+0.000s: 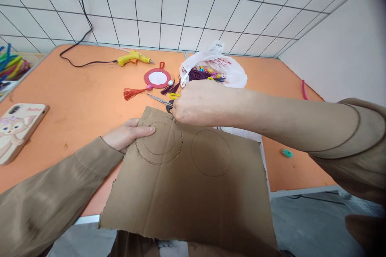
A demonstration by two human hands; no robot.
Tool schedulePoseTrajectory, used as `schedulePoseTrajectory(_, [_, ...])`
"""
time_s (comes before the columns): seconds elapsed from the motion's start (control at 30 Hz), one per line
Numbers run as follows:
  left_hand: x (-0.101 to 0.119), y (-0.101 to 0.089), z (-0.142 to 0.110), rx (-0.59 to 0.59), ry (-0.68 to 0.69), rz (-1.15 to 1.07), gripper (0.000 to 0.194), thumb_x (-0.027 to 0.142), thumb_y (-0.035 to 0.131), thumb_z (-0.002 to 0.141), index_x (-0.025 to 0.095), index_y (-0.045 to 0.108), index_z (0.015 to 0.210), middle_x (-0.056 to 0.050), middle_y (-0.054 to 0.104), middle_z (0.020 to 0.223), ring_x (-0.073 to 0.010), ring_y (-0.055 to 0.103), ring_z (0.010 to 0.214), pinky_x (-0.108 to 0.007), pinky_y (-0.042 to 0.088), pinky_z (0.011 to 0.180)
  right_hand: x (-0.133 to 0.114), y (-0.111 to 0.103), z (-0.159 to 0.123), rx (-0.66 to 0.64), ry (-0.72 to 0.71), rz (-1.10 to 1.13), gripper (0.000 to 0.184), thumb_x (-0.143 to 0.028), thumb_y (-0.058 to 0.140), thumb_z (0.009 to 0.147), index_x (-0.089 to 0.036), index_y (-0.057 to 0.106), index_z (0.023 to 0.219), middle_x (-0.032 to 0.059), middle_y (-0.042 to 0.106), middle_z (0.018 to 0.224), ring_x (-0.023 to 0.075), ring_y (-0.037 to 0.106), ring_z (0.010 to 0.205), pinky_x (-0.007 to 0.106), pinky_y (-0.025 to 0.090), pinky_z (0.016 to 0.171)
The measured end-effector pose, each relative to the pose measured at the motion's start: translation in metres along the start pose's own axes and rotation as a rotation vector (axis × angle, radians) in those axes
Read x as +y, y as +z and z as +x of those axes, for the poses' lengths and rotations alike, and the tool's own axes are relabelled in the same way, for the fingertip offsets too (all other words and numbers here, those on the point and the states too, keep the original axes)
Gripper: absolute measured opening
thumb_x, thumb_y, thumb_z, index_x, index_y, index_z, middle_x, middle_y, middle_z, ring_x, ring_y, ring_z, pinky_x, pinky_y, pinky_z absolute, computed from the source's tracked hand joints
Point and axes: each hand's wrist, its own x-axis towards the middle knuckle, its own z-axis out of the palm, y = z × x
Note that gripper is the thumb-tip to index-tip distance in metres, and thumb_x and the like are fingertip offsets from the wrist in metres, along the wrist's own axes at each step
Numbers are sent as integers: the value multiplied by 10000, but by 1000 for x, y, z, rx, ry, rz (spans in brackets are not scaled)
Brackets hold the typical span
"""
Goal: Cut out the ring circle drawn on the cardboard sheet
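A brown cardboard sheet [193,192] with drawn circles lies over the front edge of the orange table [84,104]. My left hand [128,133] grips the sheet's left edge, thumb on top beside the double circle [159,141]. My right hand [196,103] is closed at the sheet's far edge, right above that circle. Its fingers are hidden, so I cannot make out what it holds. Scissors [164,100] with a yellow handle lie just past that hand. A second single circle [211,152] is drawn to the right.
A yellow glue gun [134,58] with a black cord lies at the back. A red round ornament [157,78] with tassels, a white plastic bag [217,68] of beads, a phone [18,128] at left and a small green piece [287,153] at right sit on the table.
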Motion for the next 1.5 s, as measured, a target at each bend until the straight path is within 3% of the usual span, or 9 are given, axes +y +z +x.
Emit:
schedulePoseTrajectory(0.5, [2,4,-2,10,-6,-18,306,250,779,742,149,758,1030,-111,777,952,-255,734,885,-317,586,779,-2,8,-3,-35,107,150,257,59,491,736,-160,626,732,54,650,722,176,565,687,301,332,571])
schedulePoseTrajectory(0.77, [4,4,-1,13,-6,-2,300,263,785,729,143,760,1003,-120,773,974,-271,730,899,-334,585,780,-7,4,-8,-37,51,65,283,91,471,671,-172,556,611,28,521,536,172,523,554,299,310,474])
schedulePoseTrajectory(0.93, [4,4,-1,18,-7,11,338,276,784,726,138,752,1033,-137,769,980,-299,722,934,-384,572,836,-10,11,-9,85,207,276,301,-5,522,788,-168,493,537,24,516,550,151,544,619,291,372,546])
schedulePoseTrajectory(1.1, [4,4,-2,0,3,1,332,268,778,736,143,754,1043,-131,770,977,-290,721,928,-373,570,829,-2,23,-11,183,211,426,329,-123,583,833,-162,469,527,33,503,577,169,549,673,315,378,609])
schedulePoseTrajectory(1.23, [6,5,-3,-16,-6,-4,300,243,756,763,153,754,1049,-120,772,975,-276,721,923,-364,566,834,4,18,-15,157,195,377,252,-204,605,851,-168,523,615,47,546,679,172,530,684,315,334,596])
schedulePoseTrajectory(1.33, [7,6,-4,-19,-13,-7,255,234,741,781,149,758,1020,-122,770,988,-276,720,937,-359,571,827,8,12,-18,120,291,371,241,-215,586,862,-169,513,636,40,529,669,160,509,635,308,294,570])
schedulePoseTrajectory(1.43, [8,7,-4,-21,-10,-13,256,237,744,778,143,756,1015,-130,766,1009,-286,715,962,-368,569,846,10,13,-19,178,459,571,317,-309,594,856,-178,455,602,5,456,575,137,462,573,294,263,543])
schedulePoseTrajectory(1.5, [8,6,-3,-24,-12,-14,291,242,750,771,143,749,1045,-133,766,1010,-288,717,957,-375,568,850,12,20,-16,231,499,788,326,-361,608,835,-181,464,605,-5,471,572,127,454,578,287,271,539])
